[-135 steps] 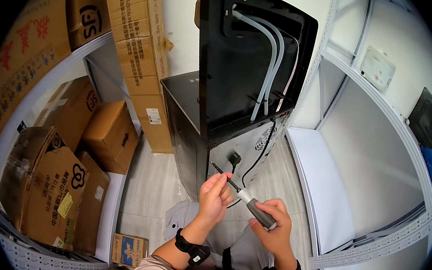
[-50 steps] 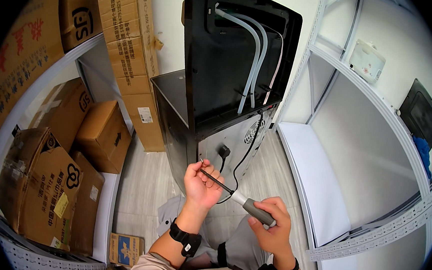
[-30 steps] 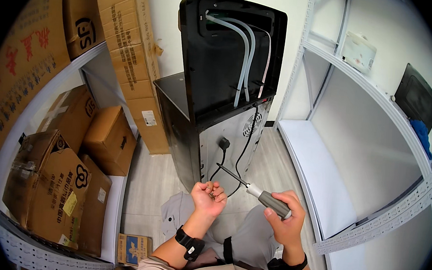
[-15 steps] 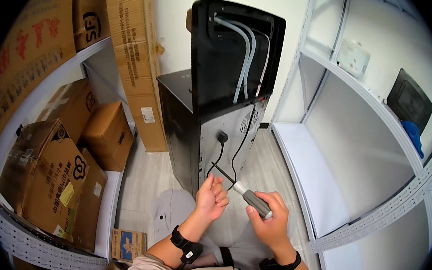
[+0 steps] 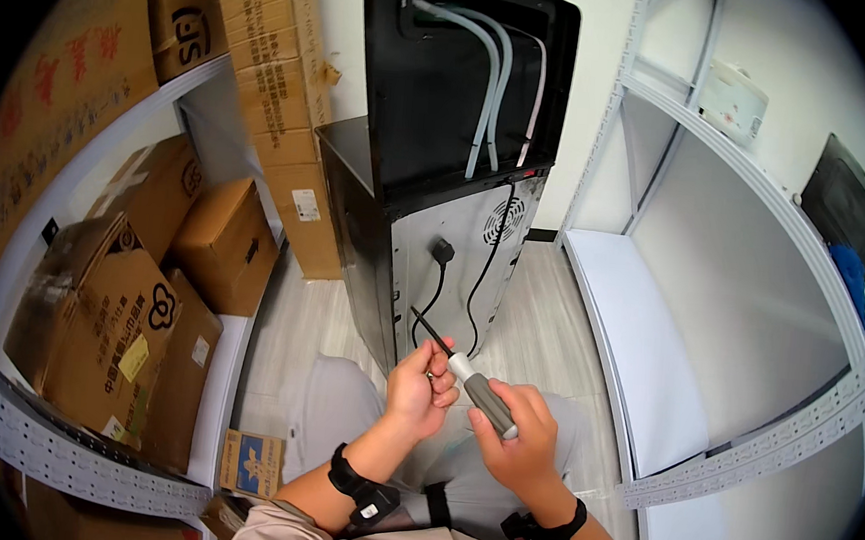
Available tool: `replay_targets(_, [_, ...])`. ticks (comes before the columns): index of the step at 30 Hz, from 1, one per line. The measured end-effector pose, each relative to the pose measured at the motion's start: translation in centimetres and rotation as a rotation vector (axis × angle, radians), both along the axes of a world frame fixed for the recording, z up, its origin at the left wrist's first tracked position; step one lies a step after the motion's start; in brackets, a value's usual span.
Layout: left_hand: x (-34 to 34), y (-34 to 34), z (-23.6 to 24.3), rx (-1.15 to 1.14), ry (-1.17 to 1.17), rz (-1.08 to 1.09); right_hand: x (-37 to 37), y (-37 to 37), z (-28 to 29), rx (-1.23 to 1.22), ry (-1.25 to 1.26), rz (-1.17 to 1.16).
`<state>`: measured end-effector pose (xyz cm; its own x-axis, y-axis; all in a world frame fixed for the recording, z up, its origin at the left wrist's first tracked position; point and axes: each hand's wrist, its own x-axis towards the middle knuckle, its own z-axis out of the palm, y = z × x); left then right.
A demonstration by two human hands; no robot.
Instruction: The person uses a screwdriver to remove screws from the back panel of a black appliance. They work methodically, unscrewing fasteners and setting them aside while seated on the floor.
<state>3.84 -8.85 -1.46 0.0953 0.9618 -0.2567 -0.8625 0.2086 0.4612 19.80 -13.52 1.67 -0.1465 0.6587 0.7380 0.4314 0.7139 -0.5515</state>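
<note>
My right hand (image 5: 523, 437) is closed round the thick grey handle of a screwdriver (image 5: 488, 402). Its dark shaft points up and left toward the appliance. Close to the shaft, my left hand (image 5: 418, 387) is curled shut; what it holds, if anything, is hidden by its fingers. Beyond both hands stands a tall black appliance (image 5: 379, 181), its back toward me. The upper back is an open recess with pale tubes (image 5: 488, 83) inside. The lower grey metal panel (image 5: 451, 286) carries a plugged-in black power cord (image 5: 443, 254) and a round vent.
Cardboard boxes (image 5: 96, 347) fill the shelves on the left, and a tall carton (image 5: 304, 176) stands against the wall. A small box (image 5: 251, 463) lies low at left. On the right-hand shelf (image 5: 649, 335) unit rest a black panel (image 5: 843, 203), a blue cloth (image 5: 850, 284) and a white item (image 5: 733, 102).
The screwdriver and my right hand have moved left and slightly up, bringing the shaft closer to my left fingers. My view has shifted, so the appliance sits higher in the picture.
</note>
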Motion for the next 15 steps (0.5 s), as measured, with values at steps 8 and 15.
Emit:
replay_targets(8, [-2.4, 2.8, -1.3, -0.016, -0.02, -0.008, -2.3, 3.4, -2.0, -0.041, -0.056, -0.002])
replay_targets(15, [-1.6, 6.0, -2.5, 0.086, 0.2, 0.085, -1.8, 6.8, -3.6, -0.153, -0.056, 0.059])
